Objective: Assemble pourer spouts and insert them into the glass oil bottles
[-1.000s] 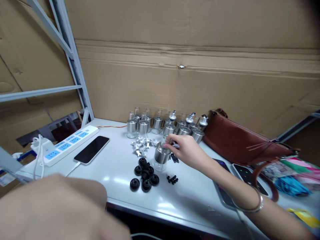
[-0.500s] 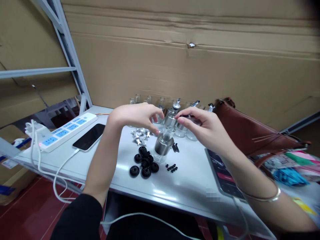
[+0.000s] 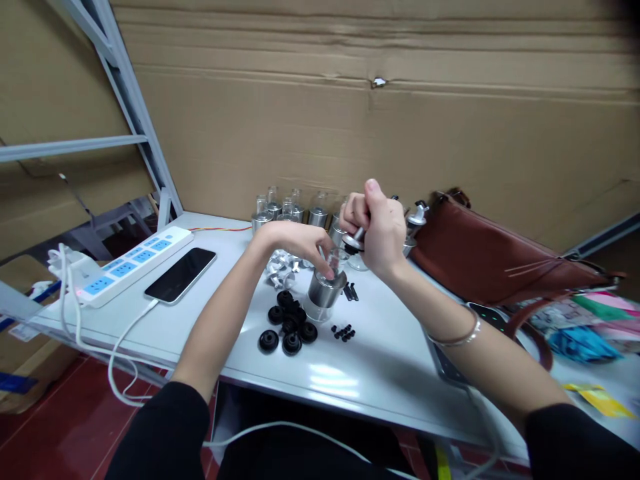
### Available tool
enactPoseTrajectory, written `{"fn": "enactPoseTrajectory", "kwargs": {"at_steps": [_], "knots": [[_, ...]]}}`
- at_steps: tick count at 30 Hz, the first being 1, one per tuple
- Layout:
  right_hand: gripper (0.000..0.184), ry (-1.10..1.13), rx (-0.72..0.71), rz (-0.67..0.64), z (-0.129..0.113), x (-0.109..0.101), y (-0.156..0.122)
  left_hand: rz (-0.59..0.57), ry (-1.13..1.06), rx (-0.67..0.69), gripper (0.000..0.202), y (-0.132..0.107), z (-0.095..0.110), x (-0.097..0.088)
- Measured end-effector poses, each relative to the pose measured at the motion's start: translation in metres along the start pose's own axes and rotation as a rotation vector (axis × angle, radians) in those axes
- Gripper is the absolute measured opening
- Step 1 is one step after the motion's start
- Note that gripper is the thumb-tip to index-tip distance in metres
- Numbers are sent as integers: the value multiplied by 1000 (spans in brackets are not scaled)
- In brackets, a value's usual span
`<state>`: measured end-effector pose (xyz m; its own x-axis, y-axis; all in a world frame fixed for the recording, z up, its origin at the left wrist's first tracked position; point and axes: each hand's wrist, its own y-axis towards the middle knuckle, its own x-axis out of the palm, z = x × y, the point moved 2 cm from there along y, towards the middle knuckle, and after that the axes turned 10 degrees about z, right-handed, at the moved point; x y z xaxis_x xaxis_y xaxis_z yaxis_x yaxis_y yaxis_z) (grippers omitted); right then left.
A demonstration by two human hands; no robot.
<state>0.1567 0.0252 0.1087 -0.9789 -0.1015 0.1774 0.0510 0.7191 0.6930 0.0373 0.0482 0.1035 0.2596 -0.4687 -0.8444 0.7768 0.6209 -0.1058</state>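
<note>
My left hand [image 3: 303,241] closes its fingers round the clear neck of a glass bottle [image 3: 324,292] with a metal band, which stands upright on the table. In my right hand [image 3: 379,230], curled into a fist with the thumb up, is a bottle pourer [image 3: 354,244] with a silvery top and a black underside. The pourer is held just above and to the right of the bottle's neck, apart from it. Black round stoppers [image 3: 290,323] lie in front of the bottle, silvery spout parts [image 3: 281,270] behind it. Small black pieces [image 3: 344,333] and black levers [image 3: 351,291] lie to its right.
More metal-banded bottles [image 3: 318,212] line the cardboard wall [image 3: 320,133]; some carry pourers. A power strip [image 3: 135,263] and phone [image 3: 181,275] lie left. A brown bag [image 3: 475,260], a partly covered tablet-like device [image 3: 445,363] and colourful packets [image 3: 580,353] are right.
My left hand has come down onto the bottle's neck. My right hand has turned into a raised fist, with a pourer now showing in it.
</note>
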Motion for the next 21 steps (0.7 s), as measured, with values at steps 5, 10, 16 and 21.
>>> {"fn": "enactPoseTrajectory", "kwargs": {"at_steps": [5,10,16,21], "knots": [[63,22,44,-93,6,10,1,98,-19,6,31,3,-6,1],[61,23,86,-180,15,9,-5,111,-120,7,27,5,-11,4],[50,26,51,-168,18,5,-8,93,-207,15,24,8,-15,6],[44,-43,-57,-215,19,3,-15,108,-267,65,25,10,-13,5]]}}
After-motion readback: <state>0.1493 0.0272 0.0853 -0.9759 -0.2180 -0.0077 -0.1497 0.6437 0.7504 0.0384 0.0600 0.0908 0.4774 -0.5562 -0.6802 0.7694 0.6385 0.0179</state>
